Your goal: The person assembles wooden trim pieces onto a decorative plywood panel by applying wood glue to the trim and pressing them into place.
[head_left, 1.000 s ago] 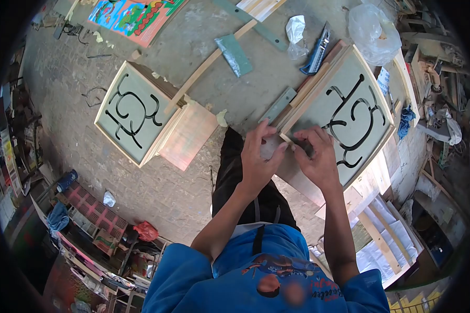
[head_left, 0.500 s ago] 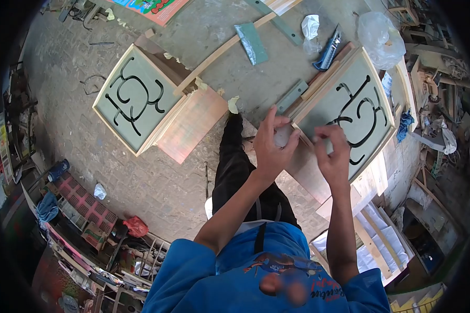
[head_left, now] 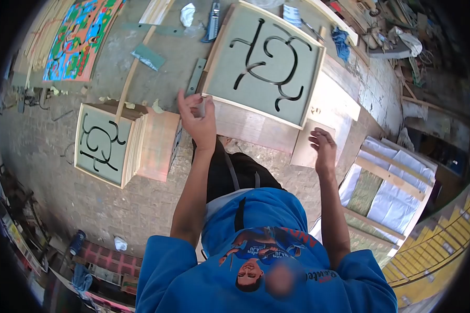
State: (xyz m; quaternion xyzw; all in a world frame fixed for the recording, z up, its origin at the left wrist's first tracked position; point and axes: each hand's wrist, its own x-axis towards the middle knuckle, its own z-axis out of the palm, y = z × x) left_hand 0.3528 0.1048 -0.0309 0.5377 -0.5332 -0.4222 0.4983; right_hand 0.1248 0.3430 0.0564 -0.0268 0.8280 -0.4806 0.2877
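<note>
A light wood-framed panel [head_left: 235,62] with a grey-green face and black curved strokes lies on a stack in front of me. My left hand [head_left: 198,122] is at its near left corner, thumb and fingers apart, holding nothing. Off the panel's near right corner, my right hand [head_left: 324,148] hovers by a thin wooden board [head_left: 303,148], its fingers loosely bent and apart. A second framed panel [head_left: 102,136] with similar black strokes tops another stack on the left. Beside my left fingertips lies a narrow grey-green strip [head_left: 196,75].
A blue utility knife [head_left: 212,23] and crumpled white paper [head_left: 187,14] lie on the worktable [head_left: 177,52]. A long wooden strip [head_left: 130,78] reaches to the left stack. Colourful printed boards [head_left: 81,41] sit at the far left. A white-covered wooden frame [head_left: 397,182] stands at right.
The view has turned right, so the panels appear farther left. My hands have spread apart: the right has left the panel's near edge, while the left stays by its corner.
</note>
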